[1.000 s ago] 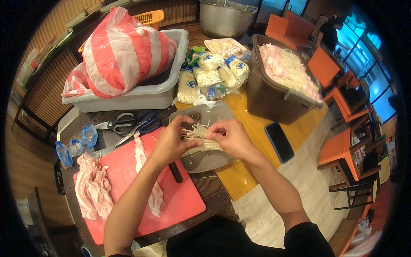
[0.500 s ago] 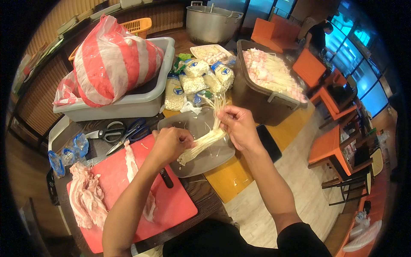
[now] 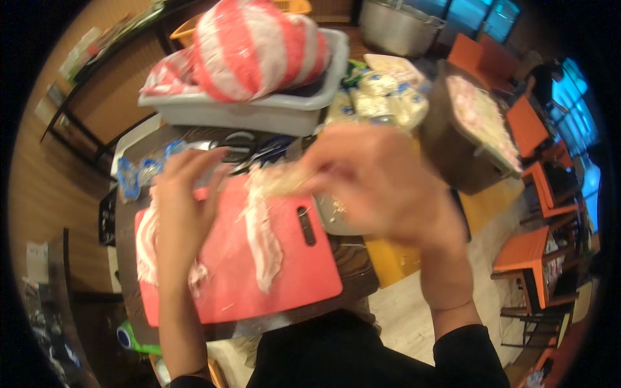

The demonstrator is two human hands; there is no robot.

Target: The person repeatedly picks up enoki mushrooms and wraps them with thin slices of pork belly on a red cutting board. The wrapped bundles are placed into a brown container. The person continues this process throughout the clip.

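Note:
My right hand, smeared by motion, pinches a small bunch of enoki mushrooms over the far part of the red cutting board. The bunch is at the far end of a thin strip of fatty raw meat lying lengthwise on the board; whether it rests on the meat I cannot tell. My left hand is held above the board's left side, fingers apart and holding nothing. Partly hidden behind that hand and forearm is a pile of raw meat slices. My right hand hides much of the grey tray.
Scissors and crumpled blue-and-clear plastic lie beyond the board. Farther back stand a grey tub with a striped bag, packed mushrooms, a full brown bin and a metal pot.
My right hand has carried a mushroom bunch from the grey tray left to the meat strip. My left hand has let go of the mushrooms and moved left. The view has shifted.

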